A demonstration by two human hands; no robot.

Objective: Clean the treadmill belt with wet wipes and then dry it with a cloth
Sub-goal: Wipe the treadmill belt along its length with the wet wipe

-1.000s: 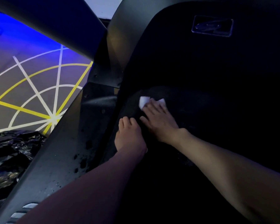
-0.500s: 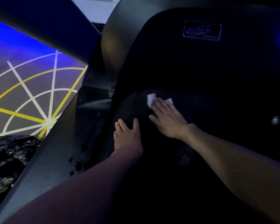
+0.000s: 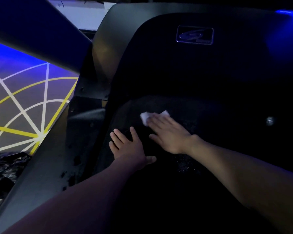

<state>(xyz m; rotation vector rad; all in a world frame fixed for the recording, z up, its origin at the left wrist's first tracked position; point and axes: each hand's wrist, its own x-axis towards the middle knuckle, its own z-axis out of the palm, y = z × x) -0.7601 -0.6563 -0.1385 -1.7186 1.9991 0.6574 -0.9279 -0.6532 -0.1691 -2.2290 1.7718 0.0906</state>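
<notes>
The black treadmill belt [image 3: 184, 166] runs up the middle of the view in dim light. My right hand [image 3: 169, 134] lies flat on it with straight fingers and presses a white wet wipe [image 3: 145, 116] against the belt near its front end. Most of the wipe is hidden under my fingers; two corners stick out. My left hand [image 3: 127, 146] rests flat on the belt's left part, fingers spread, holding nothing. No cloth is in view.
The dark motor cover [image 3: 193, 65] with a logo badge [image 3: 194, 34] rises ahead. The grey side rail [image 3: 46, 162] runs along the left, a slanted upright [image 3: 32, 31] above it. A crumpled black plastic bag [image 3: 2, 171] lies on the lined floor [image 3: 24, 107] at left.
My right hand has slid the wipe to the right and slightly forward across the belt. My left hand has flattened and spread its fingers on the belt.
</notes>
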